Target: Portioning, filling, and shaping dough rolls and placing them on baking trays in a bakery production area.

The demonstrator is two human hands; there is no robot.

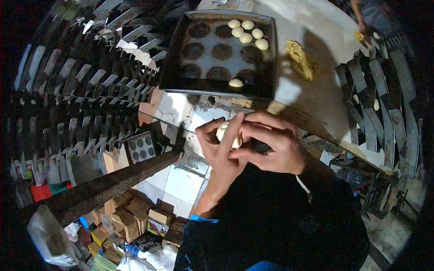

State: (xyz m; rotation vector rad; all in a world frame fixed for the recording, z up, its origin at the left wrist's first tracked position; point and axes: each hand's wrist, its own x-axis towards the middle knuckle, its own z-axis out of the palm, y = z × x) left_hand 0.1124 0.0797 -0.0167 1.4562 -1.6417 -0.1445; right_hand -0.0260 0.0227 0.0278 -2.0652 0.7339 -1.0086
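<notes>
In front of my body, my left hand (220, 156) cups a pale dough ball (221, 132), its fingers curled around it. My right hand (280, 147) meets it from the other side, thumb and fingers bent and pressed at the dough. Fingers cover much of the ball. Beyond my hands lies a dark rectangular baking tray (217, 94) marked with round dark patches. A cluster of several smooth dough balls (245, 38) sits in its far right corner. Near the front wall, a single dough ball (235, 83) lies apart.
Right of the tray, a yellow crumbly mass (299, 58) lies on the pale worktop (316, 27). Stacked trays (379, 86) stand at right, more dark trays (81, 72) at left. A wooden beam (122, 176) crosses lower left above cardboard boxes (131, 221). Another person's arm (357, 16) reaches in far right.
</notes>
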